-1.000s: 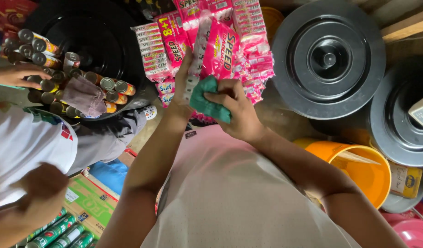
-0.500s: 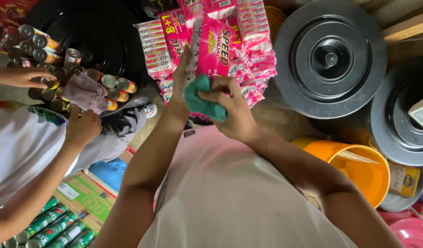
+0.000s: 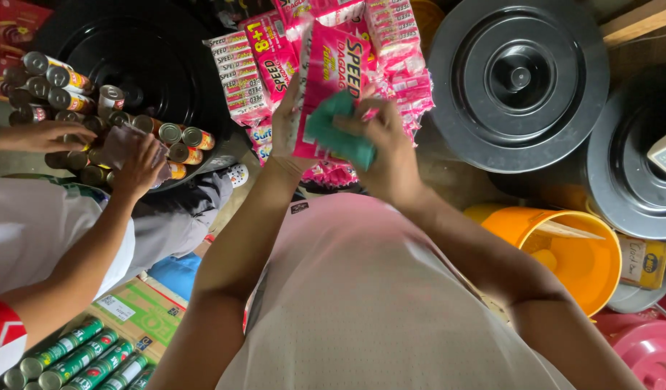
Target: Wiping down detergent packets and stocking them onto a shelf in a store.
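Green cloth (image 3: 338,130) sits bunched in the right hand (image 3: 387,155), whose fingers are curled around it and press it against a pink sachet pack (image 3: 326,87). The left hand (image 3: 288,126) steadies that pack from its left edge, fingers flat along the back and thumb in front, pinching it upright. By the look of it, the step in hand is wiping the pack's face; the next move would call for a firm hold with the left hand while the cloth travels across the glossy front, then turning the pack to reach its other side.

Just beyond, more pink sachet strips (image 3: 391,50) hang in a cluster behind the held one. Left of them a co-worker's hand (image 3: 139,166) rests on small tins (image 3: 66,90) heaped on a black lid (image 3: 141,58). To the right stand a grey bin lid (image 3: 519,79) and, nearer, an orange bucket (image 3: 564,249).
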